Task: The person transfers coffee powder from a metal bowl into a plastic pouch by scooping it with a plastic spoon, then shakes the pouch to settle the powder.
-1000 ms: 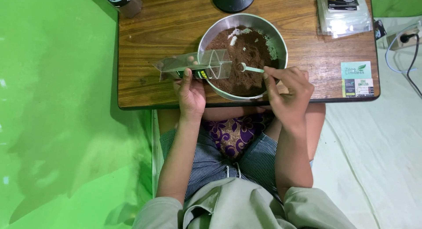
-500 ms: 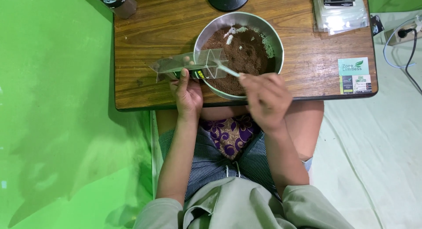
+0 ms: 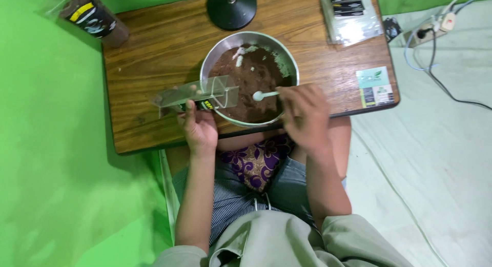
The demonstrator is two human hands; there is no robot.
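Over the round steel bowl (image 3: 249, 78) of dark brown powder on the wooden table (image 3: 154, 56), we pinch a small white spoon (image 3: 264, 95) in our right hand (image 3: 303, 115); our left hand (image 3: 199, 127) grips a clear plastic pouch (image 3: 197, 95); its long axis runs left-right, mouth toward the bowl; we judge it best to hold the mouth low over the rim and tip the spoon slowly.

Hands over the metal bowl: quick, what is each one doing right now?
Left hand: closed on a clear plastic pouch, mouth held at the round metal bowl of brown powder.
Right hand: closed on a small white spoon over the bowl.
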